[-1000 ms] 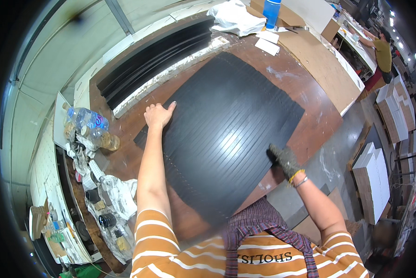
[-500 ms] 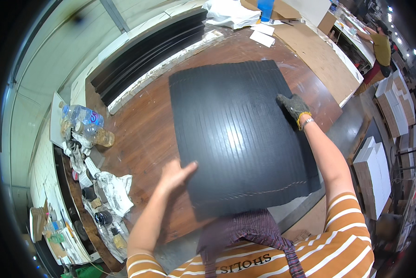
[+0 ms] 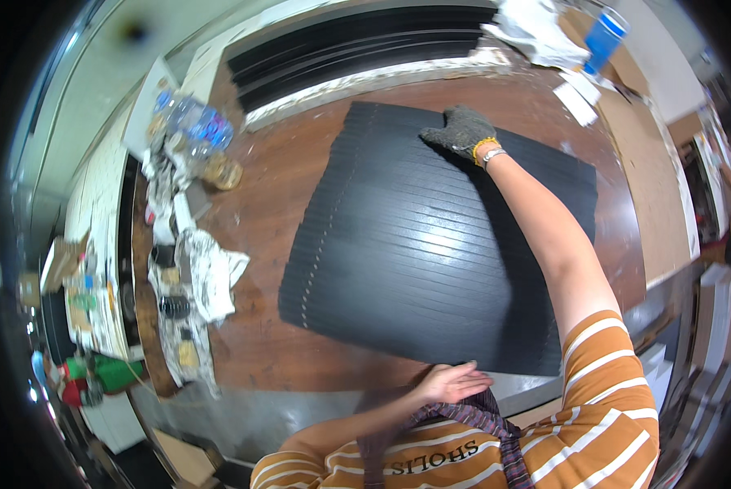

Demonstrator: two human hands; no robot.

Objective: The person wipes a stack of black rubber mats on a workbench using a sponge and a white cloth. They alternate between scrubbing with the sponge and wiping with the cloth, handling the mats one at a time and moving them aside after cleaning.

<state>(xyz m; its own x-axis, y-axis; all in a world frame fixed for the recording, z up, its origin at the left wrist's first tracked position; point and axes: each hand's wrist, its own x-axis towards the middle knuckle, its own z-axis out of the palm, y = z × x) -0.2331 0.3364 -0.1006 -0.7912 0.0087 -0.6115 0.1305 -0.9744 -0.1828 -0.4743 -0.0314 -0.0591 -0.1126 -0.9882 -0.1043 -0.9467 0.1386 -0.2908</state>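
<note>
A black ribbed panel [image 3: 398, 220] lies on the brown wooden table, its ribs running roughly crosswise. A dotted line of small pale marks follows its left end. My right hand [image 3: 465, 133], in a dark grey knitted glove with a yellow cuff, rests at the far edge with the thumb spread from the fingers. Bare and with its fingers stretched out, my left hand [image 3: 453, 383] is at the near edge, close to the apron; whether it touches the underside is hidden.
Long black strips [image 3: 365, 49] are stacked along the table's back. On the left stand plastic bottles [image 3: 198, 122] beside stained rags [image 3: 206, 277] and small jars. A blue cup [image 3: 605, 41], white cloth [image 3: 540, 33] and paper pieces [image 3: 577, 98] sit at the back right. Cardboard [image 3: 654, 179] covers the right side.
The black panel has turned about a quarter turn, its ribs now crosswise. My right hand went from its right edge to the far edge; my left hand came from its left side to the near edge.
</note>
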